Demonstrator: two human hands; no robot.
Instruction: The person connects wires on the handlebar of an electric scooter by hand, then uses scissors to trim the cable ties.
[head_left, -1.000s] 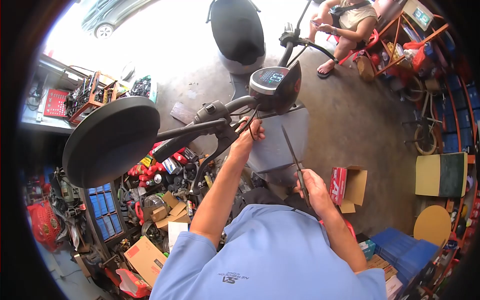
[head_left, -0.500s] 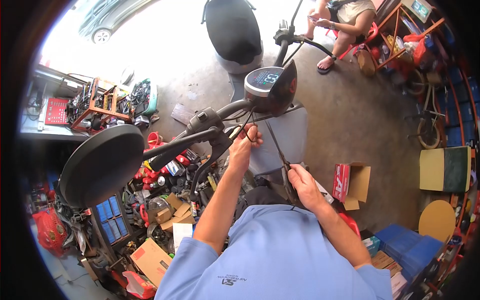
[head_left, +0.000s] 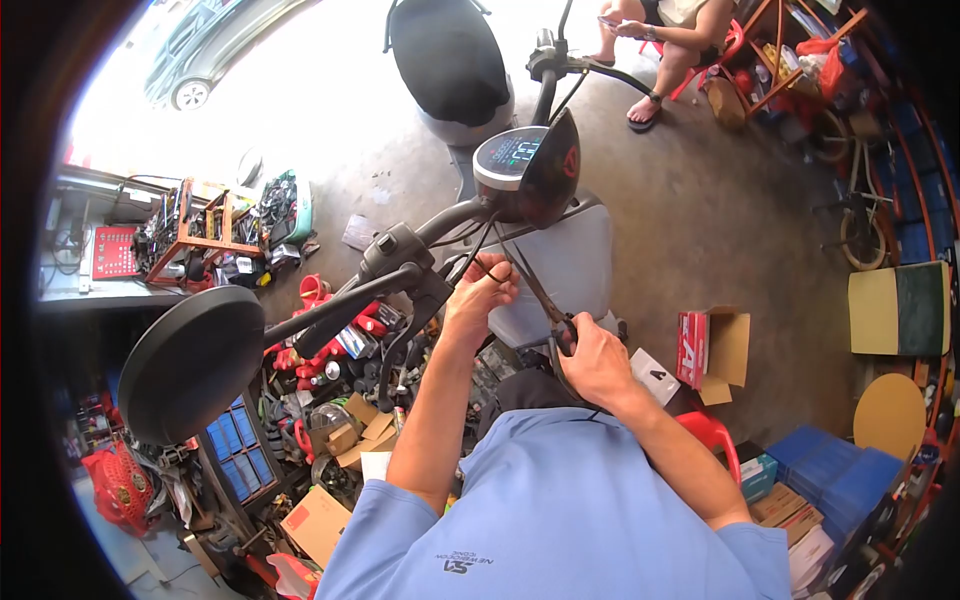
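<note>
The electric scooter's dashboard (head_left: 508, 160) is lit, with the handlebar (head_left: 450, 222) running left to a brake lever and round mirror (head_left: 190, 365). Just below the bar, my left hand (head_left: 482, 292) is closed in a pinch on a thin black cable (head_left: 490, 240). My right hand (head_left: 597, 358) grips the dark handles of long, slim scissors (head_left: 540, 290). Their narrow blades point up toward the cables under the dashboard, close to my left fingertips. Behind them is the scooter's grey front panel (head_left: 570, 265). The exact spot where the blade tips end is hard to make out.
A seated person (head_left: 665, 50) holds a phone beyond the handlebar. An open cardboard box (head_left: 725, 350) stands on the floor at right, near a red stool (head_left: 712, 440). Cluttered parts (head_left: 340, 410) lie at left, below a bench with an orange rack (head_left: 205, 230).
My right hand has moved up and slightly left, bringing the scissors nearer the cables and my left hand. My left hand stays at the cable. The whole view has shifted slightly.
</note>
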